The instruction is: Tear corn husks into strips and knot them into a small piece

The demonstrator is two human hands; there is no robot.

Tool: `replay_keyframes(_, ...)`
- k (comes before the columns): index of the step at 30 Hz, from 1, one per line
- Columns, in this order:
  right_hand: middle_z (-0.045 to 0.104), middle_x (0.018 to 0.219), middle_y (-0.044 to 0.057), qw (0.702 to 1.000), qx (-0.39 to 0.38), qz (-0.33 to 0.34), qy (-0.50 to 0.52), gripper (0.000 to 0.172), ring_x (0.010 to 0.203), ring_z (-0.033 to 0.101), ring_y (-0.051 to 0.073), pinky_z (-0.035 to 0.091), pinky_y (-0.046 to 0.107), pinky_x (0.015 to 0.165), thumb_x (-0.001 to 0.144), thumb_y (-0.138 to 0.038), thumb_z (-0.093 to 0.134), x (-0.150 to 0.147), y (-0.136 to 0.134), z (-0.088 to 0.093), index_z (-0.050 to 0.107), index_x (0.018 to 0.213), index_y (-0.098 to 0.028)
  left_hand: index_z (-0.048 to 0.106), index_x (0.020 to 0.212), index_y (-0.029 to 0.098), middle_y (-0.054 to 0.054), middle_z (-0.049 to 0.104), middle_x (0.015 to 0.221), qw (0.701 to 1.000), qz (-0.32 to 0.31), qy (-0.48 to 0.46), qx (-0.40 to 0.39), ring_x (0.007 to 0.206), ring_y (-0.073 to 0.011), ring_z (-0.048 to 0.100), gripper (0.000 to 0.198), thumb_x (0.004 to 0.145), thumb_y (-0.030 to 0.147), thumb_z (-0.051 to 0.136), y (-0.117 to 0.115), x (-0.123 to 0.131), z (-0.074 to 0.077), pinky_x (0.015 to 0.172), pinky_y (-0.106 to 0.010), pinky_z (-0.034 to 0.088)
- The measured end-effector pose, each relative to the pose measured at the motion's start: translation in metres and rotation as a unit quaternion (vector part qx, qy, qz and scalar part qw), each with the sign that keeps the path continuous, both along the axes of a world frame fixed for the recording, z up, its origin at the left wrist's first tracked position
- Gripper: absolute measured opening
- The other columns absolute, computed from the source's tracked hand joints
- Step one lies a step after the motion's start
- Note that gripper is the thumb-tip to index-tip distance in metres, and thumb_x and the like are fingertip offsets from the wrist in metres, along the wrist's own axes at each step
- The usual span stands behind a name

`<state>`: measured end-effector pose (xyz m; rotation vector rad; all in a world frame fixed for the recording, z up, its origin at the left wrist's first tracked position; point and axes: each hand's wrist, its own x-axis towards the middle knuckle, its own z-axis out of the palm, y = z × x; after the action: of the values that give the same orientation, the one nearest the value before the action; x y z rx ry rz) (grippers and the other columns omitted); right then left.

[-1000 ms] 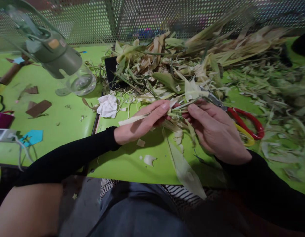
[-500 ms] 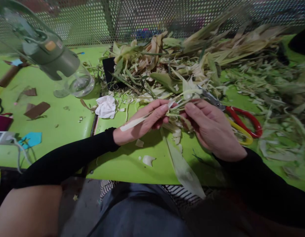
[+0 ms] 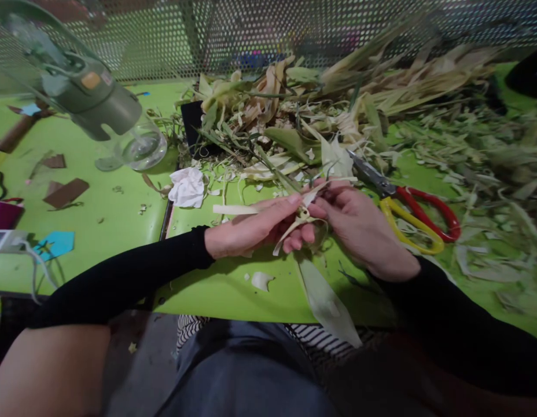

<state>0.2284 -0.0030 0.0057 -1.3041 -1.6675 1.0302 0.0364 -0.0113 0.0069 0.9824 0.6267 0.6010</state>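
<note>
My left hand (image 3: 255, 227) and my right hand (image 3: 359, 229) meet over the green table (image 3: 216, 289), both pinched on the same pale leaf strips (image 3: 301, 214). One strip (image 3: 236, 209) sticks out leftward over my left fingers. A long pale leaf (image 3: 327, 304) hangs from under my hands over the table's near edge. Red and yellow scissors (image 3: 407, 211) lie just right of my right hand, untouched.
A big heap of dried leaves and husks (image 3: 338, 104) covers the back and right of the table. A crumpled white tissue (image 3: 187, 186), a glass jar (image 3: 140, 147), brown card pieces (image 3: 66, 191) and a blue cutout (image 3: 55, 243) lie to the left. A mesh fence (image 3: 260, 29) stands behind.
Both hands have drawn a little nearer to me and lower, pulling the strips away from the heap. The scissors' yellow handle, earlier covered by my right hand, now shows.
</note>
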Motion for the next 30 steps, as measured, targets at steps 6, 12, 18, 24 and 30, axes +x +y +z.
replay_keyframes(6, 0.078, 0.110, 0.006, 0.997, 0.058, 0.000, -0.049, 0.028, 0.098, 0.073, 0.024, 0.058, 0.041, 0.086, 0.099, -0.041, 0.062, 0.009, -0.003, 0.021, 0.075, 0.117, -0.025, 0.063, 0.114, 0.013, -0.009, 0.070, 0.098, 0.997, 0.031, 0.022, 0.062, 0.083, -0.0143, 0.064, 0.045, 0.103, 0.056, 0.054, -0.005, 0.000, 0.002, 0.075, -0.027, 0.056)
replay_keyframes(12, 0.077, 0.084, 0.002, 0.995, 0.051, -0.004, -0.090, 0.024, 0.077, 0.069, 0.020, 0.054, 0.035, 0.076, 0.094, -0.046, 0.069, 0.004, -0.006, 0.027, 0.076, 0.091, -0.023, 0.061, 0.119, 0.012, -0.014, 0.072, 0.107, 0.990, 0.021, 0.067, 0.123, 0.087, -0.0158, 0.066, 0.048, 0.109, 0.053, 0.039, -0.010, -0.002, 0.004, 0.076, -0.029, 0.057)
replay_keyframes(18, 0.074, 0.084, -0.002, 0.993, 0.093, -0.075, -0.009, 0.014, 0.075, 0.063, 0.014, 0.048, 0.031, 0.074, 0.091, -0.038, 0.074, 0.012, -0.003, 0.022, 0.075, 0.088, -0.024, 0.064, 0.120, 0.012, -0.013, 0.074, 0.111, 0.972, 0.016, 0.136, 0.193, 0.092, -0.0169, 0.065, 0.050, 0.111, 0.050, 0.033, -0.015, -0.007, 0.017, 0.091, -0.032, 0.056)
replay_keyframes(24, 0.069, 0.078, -0.004, 0.992, 0.079, -0.077, 0.053, 0.012, 0.068, 0.058, 0.011, 0.046, 0.028, 0.067, 0.090, -0.036, 0.078, 0.010, -0.005, 0.020, 0.073, 0.087, -0.026, 0.064, 0.110, 0.015, -0.013, 0.075, 0.110, 0.964, 0.036, 0.141, 0.222, 0.094, -0.0187, 0.065, 0.047, 0.111, 0.051, 0.034, -0.016, -0.006, 0.015, 0.094, -0.035, 0.056)
replay_keyframes(30, 0.067, 0.082, -0.003, 0.999, 0.031, -0.024, 0.014, 0.033, 0.077, 0.064, 0.016, 0.052, 0.029, 0.069, 0.079, -0.040, 0.085, 0.004, -0.009, 0.025, 0.068, 0.103, -0.025, 0.066, 0.109, 0.011, -0.016, 0.075, 0.109, 0.987, 0.115, 0.043, 0.105, 0.096, -0.0195, 0.071, 0.055, 0.104, 0.063, 0.047, -0.008, 0.003, -0.002, 0.090, -0.034, 0.060)
